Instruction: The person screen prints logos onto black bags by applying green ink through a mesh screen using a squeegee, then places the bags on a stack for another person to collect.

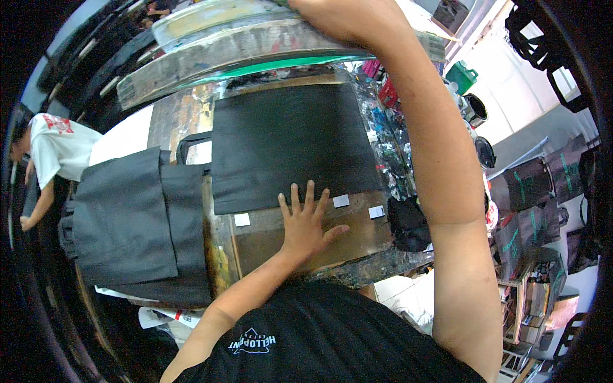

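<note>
My left hand [308, 223] lies flat with fingers spread on the brown printing board [268, 239], its fingertips touching the lower edge of a black fabric bag [290, 143] laid flat on the board. My right hand [345, 19] is raised at the top of the view, gripping the paint-stained wooden frame of a lifted printing screen [242, 45] with a green mesh underside. Small white tape squares [341, 201] sit on the board beside the left hand.
A stack of black bags [137, 217] lies on the left of the paint-splattered table. A black cloth [408, 223] sits at the right edge. Another person in a white shirt [54, 143] stands far left. Printed dark bags [530, 185] hang at right, near a green container [461, 76].
</note>
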Tool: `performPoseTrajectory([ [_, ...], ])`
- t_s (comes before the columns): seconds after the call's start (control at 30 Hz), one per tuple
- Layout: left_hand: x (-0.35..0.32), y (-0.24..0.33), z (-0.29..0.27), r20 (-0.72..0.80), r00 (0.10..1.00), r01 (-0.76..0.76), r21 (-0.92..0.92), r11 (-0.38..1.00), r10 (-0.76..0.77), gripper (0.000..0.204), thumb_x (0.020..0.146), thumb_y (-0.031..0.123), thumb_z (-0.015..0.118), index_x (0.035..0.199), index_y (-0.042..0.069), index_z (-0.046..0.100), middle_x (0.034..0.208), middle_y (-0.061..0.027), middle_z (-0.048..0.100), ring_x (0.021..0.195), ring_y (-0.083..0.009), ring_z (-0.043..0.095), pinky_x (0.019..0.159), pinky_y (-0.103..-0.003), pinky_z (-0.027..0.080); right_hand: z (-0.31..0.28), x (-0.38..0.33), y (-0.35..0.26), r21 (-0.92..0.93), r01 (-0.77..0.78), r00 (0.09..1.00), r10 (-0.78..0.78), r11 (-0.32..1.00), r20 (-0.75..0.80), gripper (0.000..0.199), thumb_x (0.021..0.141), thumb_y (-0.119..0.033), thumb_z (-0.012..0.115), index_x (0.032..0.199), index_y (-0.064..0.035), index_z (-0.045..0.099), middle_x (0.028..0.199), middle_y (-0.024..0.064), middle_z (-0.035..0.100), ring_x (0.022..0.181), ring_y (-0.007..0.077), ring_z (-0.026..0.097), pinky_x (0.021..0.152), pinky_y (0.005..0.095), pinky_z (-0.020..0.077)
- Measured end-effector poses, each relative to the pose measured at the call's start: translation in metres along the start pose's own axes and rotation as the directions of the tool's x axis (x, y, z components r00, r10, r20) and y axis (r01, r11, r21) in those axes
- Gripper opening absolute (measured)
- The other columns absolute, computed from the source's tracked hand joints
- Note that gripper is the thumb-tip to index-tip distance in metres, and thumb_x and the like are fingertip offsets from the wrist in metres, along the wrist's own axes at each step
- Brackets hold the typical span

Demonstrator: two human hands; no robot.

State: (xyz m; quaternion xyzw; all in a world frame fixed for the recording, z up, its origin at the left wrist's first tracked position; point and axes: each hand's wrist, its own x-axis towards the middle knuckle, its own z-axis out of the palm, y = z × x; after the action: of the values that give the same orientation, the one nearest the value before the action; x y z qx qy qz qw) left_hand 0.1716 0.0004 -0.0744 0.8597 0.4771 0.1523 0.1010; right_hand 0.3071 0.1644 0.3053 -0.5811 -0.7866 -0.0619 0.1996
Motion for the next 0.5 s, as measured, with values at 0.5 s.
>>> performPoseTrajectory([
  [0.5, -0.010, -0.045, -0.069, -0.051, 0.998, -0.036, -0.012, 0.999, 0.035, 0.104, 0.090, 0.086, 0.047, 0.162, 0.011, 0.043, 0.168, -0.0293, 0.030, 0.157, -0.0513, 0.020, 0.126, -0.070, 0.009, 0.015, -0.011, -0.016, -0.084, -0.048, 0.996, 0.041, 0.995, -0.079, 0.084, 0.101, -0.076, 0.041, 0.114, -0.0002, 0.074, 0.114, 0.0248, 0.075, 0.113, 0.0396, 0.069, 0.101, 0.0512, 0.0510],
])
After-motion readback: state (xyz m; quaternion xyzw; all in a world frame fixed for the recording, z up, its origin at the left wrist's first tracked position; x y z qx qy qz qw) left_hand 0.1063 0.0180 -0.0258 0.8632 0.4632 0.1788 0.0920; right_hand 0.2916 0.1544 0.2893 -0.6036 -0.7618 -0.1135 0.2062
